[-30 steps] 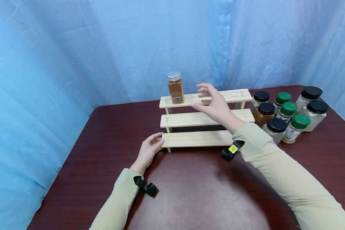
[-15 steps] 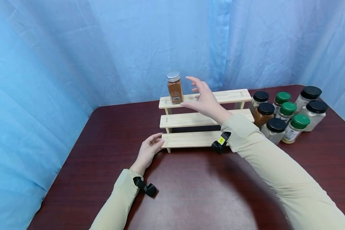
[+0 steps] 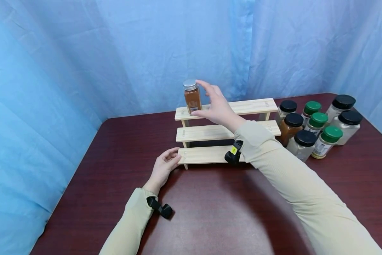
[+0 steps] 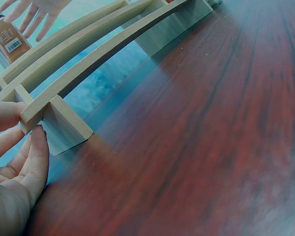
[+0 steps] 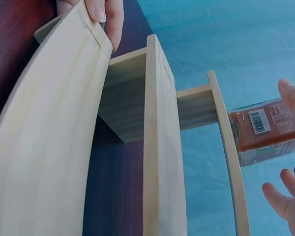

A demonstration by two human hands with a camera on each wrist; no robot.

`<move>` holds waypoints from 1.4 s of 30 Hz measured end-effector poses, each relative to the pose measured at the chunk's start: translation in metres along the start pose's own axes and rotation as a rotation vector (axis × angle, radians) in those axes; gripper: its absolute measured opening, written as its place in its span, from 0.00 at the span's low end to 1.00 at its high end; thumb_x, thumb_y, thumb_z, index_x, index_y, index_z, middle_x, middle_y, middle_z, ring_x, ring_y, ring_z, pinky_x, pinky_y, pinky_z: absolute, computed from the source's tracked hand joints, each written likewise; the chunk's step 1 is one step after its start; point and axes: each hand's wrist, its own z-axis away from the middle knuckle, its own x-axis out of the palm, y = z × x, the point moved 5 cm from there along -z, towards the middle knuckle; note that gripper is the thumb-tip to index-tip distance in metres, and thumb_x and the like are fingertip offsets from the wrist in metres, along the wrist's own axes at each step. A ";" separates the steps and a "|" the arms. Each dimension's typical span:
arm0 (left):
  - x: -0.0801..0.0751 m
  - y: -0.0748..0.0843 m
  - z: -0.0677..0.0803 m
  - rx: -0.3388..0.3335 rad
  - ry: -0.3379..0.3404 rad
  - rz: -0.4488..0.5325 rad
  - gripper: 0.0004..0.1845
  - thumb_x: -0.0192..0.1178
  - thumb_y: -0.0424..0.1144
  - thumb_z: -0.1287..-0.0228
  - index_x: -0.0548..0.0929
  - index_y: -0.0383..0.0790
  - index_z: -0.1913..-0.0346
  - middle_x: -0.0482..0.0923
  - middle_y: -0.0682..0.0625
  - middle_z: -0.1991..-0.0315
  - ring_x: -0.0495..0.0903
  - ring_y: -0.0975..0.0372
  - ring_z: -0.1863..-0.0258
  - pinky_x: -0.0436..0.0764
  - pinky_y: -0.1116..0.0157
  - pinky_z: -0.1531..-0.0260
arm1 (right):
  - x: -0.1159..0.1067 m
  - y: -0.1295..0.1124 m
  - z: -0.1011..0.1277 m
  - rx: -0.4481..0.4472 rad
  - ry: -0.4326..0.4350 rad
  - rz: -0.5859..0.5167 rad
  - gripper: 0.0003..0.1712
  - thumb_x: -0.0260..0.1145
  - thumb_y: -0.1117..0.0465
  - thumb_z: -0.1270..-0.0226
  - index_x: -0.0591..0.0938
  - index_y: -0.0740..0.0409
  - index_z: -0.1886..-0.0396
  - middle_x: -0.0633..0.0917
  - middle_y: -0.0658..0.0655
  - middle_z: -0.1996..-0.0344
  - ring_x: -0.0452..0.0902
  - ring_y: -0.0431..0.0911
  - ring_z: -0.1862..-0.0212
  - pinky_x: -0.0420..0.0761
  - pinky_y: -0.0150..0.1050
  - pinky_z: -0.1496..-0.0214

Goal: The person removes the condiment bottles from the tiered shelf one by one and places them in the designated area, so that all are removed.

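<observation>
A three-step wooden shelf rack (image 3: 206, 155) stands on the table. My left hand (image 3: 163, 168) pinches the left end of its lowest board, with thumb and fingers on opposite faces in the left wrist view. On the left part of the top board stands a square spice jar (image 3: 192, 99) of orange-brown powder with a silver lid, upright. Beside it, my right hand (image 3: 218, 109) is spread, index fingertip right at the lid and thumb low near the base. In the right wrist view, the lower fingers (image 5: 280, 199) are apart from the jar.
Right of the rack stand several spice jars with black lids, such as a brown one (image 3: 289, 131), and green lids, such as a labelled one (image 3: 324, 145). Blue curtains (image 3: 140, 53) hang behind the dark red table (image 3: 120, 152).
My right hand has moved left along the rack to the silver-lidded spice jar, its fingers spread around the jar's right side. The left hand keeps its hold on the rack's lowest board.
</observation>
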 end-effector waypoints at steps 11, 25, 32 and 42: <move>0.000 -0.001 0.000 -0.004 -0.001 0.012 0.22 0.58 0.28 0.36 0.71 0.28 0.39 0.73 0.55 0.66 0.74 0.72 0.72 0.76 0.77 0.70 | 0.003 0.000 -0.006 -0.004 0.000 0.041 0.53 0.75 0.57 0.48 0.54 0.38 0.28 0.62 0.65 0.37 0.61 0.55 0.37 0.68 0.56 0.41; 0.000 -0.002 0.000 0.000 -0.013 0.020 0.22 0.57 0.28 0.35 0.71 0.28 0.38 0.73 0.55 0.66 0.74 0.72 0.71 0.77 0.76 0.69 | 0.014 0.002 -0.013 -0.005 0.016 -0.101 0.47 0.67 0.68 0.39 0.50 0.41 0.30 0.68 0.65 0.37 0.69 0.57 0.37 0.75 0.49 0.41; 0.001 -0.002 0.001 -0.010 -0.008 0.012 0.22 0.57 0.27 0.35 0.71 0.29 0.39 0.73 0.54 0.66 0.74 0.71 0.72 0.76 0.77 0.70 | 0.015 0.006 -0.011 -0.009 0.033 -0.123 0.45 0.65 0.69 0.38 0.51 0.41 0.30 0.68 0.65 0.39 0.70 0.55 0.39 0.74 0.46 0.40; 0.000 -0.001 0.001 -0.003 -0.001 0.019 0.22 0.56 0.27 0.35 0.71 0.28 0.39 0.73 0.55 0.66 0.74 0.72 0.72 0.76 0.77 0.70 | 0.015 0.002 -0.005 -0.058 0.034 -0.139 0.43 0.63 0.70 0.36 0.50 0.43 0.31 0.67 0.65 0.43 0.69 0.55 0.42 0.74 0.49 0.42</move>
